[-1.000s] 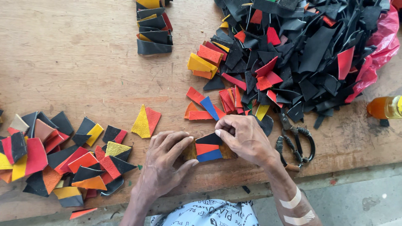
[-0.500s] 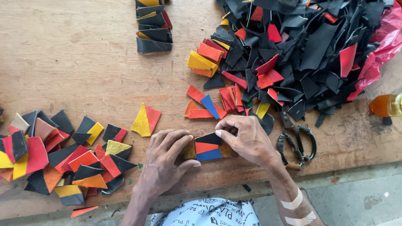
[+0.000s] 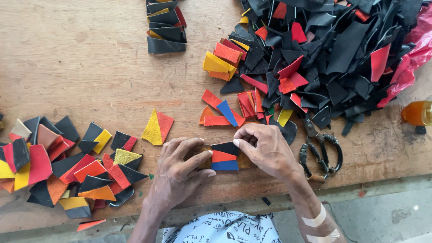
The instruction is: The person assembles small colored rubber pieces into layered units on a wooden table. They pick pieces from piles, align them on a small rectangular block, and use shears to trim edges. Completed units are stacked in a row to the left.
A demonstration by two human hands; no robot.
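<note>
Under my hands lay a striped piece: black, orange, blue. Far right, the scrap heap was mostly black, flecked red.

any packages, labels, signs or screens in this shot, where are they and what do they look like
No signs or screens in view.
Pink-red plastic bag: far right edge of the wooden table, crumpled, under the big heap of black scraps.
Amber bottle: right edge, lying on its side, orange-brown; no label can be made out.
Printed cloth: bottom centre, white with dark lettering, on the person.
</note>
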